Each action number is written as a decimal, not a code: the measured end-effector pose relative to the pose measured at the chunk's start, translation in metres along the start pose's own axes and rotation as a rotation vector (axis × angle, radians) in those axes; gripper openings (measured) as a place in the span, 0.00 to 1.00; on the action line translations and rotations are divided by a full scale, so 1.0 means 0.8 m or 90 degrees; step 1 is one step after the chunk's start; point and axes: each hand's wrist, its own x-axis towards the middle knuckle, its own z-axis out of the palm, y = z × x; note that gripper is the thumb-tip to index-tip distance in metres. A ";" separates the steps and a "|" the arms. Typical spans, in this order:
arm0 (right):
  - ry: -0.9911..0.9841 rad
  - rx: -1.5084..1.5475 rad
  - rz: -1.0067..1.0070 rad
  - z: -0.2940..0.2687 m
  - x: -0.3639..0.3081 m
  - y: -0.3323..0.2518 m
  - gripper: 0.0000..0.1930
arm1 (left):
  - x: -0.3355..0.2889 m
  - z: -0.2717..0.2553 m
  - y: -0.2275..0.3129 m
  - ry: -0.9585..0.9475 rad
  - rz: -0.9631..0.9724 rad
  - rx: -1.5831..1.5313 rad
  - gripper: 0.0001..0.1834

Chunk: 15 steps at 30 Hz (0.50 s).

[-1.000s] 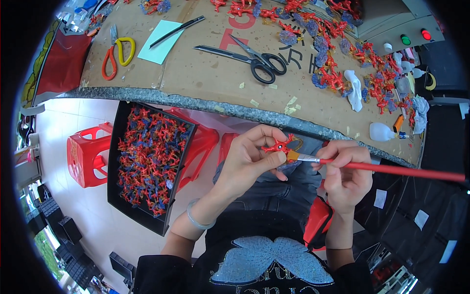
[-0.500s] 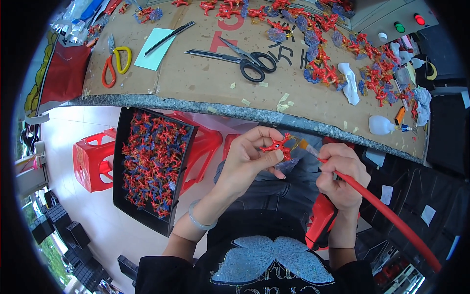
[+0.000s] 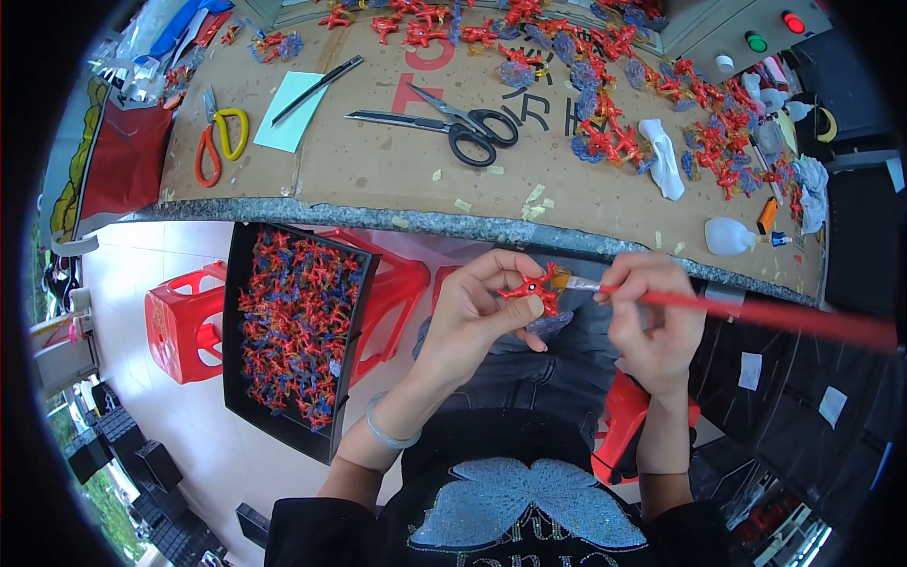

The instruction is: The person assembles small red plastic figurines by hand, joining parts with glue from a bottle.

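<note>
Writing noted:
- Desk: brown cardboard cover (image 3: 331, 170) bears large red block lettering (image 3: 430, 61) toward the far side. To its right, black characters (image 3: 534, 109) in broad strokes, some hidden by small red and blue figures (image 3: 600, 142) lying over them.
- Black shirt (image 3: 326, 520): glittering lettering (image 3: 520, 559) below a pale-blue butterfly-shaped motif (image 3: 529, 501), partly cut off by the lower edge.
- White rectangular slips (image 3: 750, 371) on dark surface, right side: any writing too small to tell.
</note>
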 end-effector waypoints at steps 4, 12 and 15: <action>0.042 0.072 0.158 0.011 0.043 -0.007 0.08 | -0.007 -0.009 0.010 0.036 0.012 -0.003 0.14; -0.071 -0.182 0.184 0.034 0.114 -0.001 0.05 | -0.023 -0.036 0.027 0.100 0.071 -0.034 0.14; -0.184 -0.420 0.149 0.046 0.136 0.025 0.08 | -0.027 -0.051 0.026 0.106 0.083 -0.073 0.14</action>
